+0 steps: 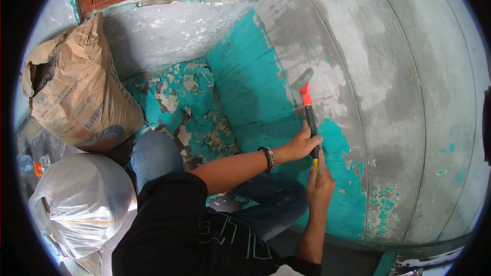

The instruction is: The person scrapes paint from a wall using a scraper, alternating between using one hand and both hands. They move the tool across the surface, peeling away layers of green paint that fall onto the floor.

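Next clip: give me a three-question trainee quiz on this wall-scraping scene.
1. True or false: both hands grip the scraper.
2. Which hand wears the wristband? A) left B) right C) neither
3. Fill in: the paint still on the wall is ____ in colour.

Key:
1. True. The left hand holds the black handle higher up, and the right hand holds its yellow end below.
2. A.
3. Teal. Flakes of it lie on the floor near the paper sack.
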